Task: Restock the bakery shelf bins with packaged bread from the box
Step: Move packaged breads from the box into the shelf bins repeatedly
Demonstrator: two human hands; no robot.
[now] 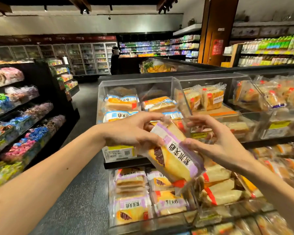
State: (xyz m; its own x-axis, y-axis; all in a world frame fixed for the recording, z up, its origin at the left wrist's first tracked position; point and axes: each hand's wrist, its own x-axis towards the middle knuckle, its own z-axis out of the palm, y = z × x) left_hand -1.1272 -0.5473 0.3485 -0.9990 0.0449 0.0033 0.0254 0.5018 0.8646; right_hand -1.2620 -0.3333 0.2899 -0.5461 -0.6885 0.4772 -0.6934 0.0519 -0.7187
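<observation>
Nearest, the lower bin [143,225] is part-filled with purple-banded packets [133,206] lying flat. Just above that bin the bread packet [175,158] hangs tilted between both hands. The left hand [132,131] curls thumb and fingers round its upper end, and the right hand [217,146] pinches its side, thumb on the printed face. It looks light and soft with slick film, so a squeeze would likely crush it. It is probably best held loosely by the broad faces or sealed ends. Behind and above the lower bin, the upper bin [136,82] holds orange-and-blue packets [120,102]. The box is out of view.
</observation>
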